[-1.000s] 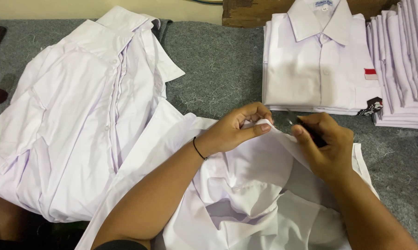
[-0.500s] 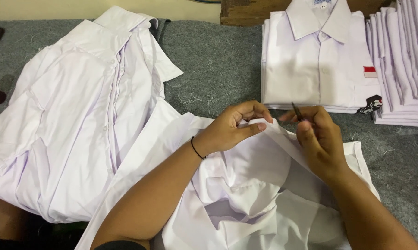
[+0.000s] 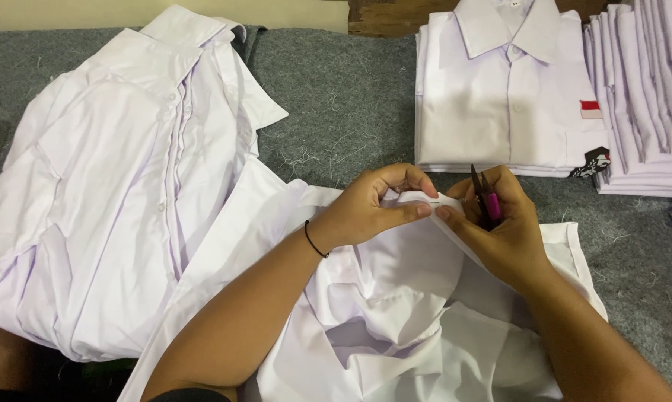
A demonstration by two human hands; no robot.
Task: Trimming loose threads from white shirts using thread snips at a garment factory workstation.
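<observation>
The white shirt [image 3: 395,313] lies crumpled at the near edge of the grey felt tabletop [image 3: 351,97], its cloth smooth and thin; the left hand [image 3: 373,208] pinches a folded edge of it between thumb and fingers; the right hand [image 3: 499,223] pinches the same edge and also grips small black snips with a pink handle [image 3: 485,197], now raised more upright than half a second ago; a folded shirt stack [image 3: 507,104] lies beyond.

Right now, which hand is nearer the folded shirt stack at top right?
Right. The right hand, holding small snips, sits just below the folded shirt stack; the left hand is farther left, pinching the white shirt.
</observation>
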